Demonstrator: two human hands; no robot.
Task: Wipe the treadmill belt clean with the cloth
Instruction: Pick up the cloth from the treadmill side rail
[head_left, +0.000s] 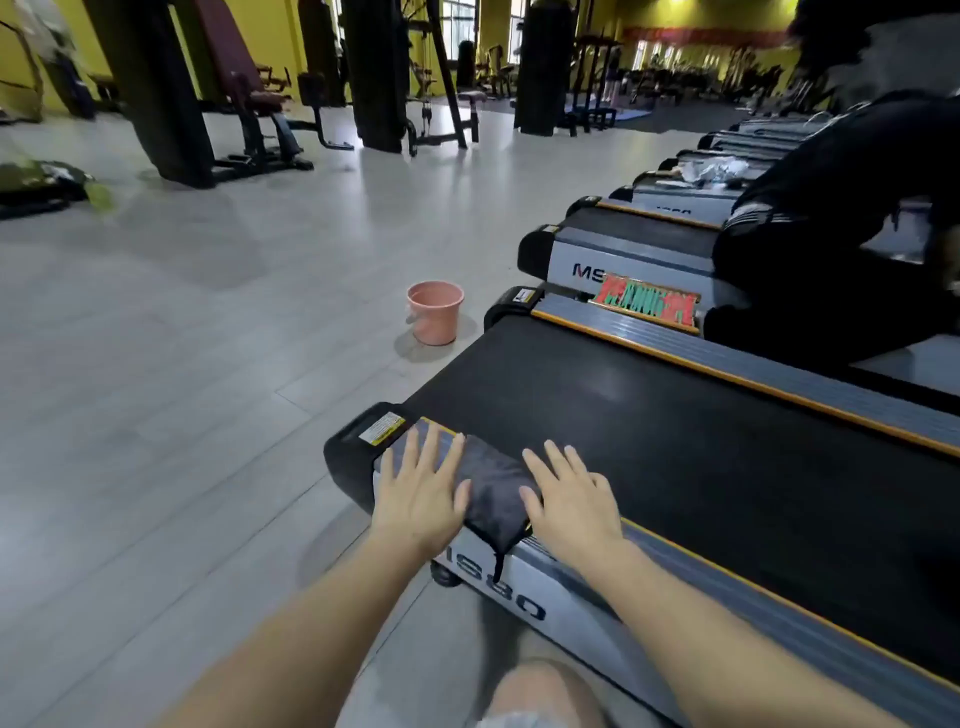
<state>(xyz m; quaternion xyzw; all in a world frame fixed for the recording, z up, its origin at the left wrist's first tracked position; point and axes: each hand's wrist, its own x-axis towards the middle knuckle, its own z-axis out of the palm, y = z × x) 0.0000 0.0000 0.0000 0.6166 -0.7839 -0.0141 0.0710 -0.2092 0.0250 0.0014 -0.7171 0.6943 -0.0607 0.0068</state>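
Head view: cloth lengthwise across side rail.

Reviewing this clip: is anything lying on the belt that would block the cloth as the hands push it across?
Nothing visible does. The left hand and right hand both press flat on the dark cloth at the near rear corner, and the black belt ahead of it lies bare as far as the frame shows.

Dim, even indoor light; brighter windows glow at the far wall. A soft sheen lies on the treadmill belt and floor. Wide-angle bending and blur smear the frame edges
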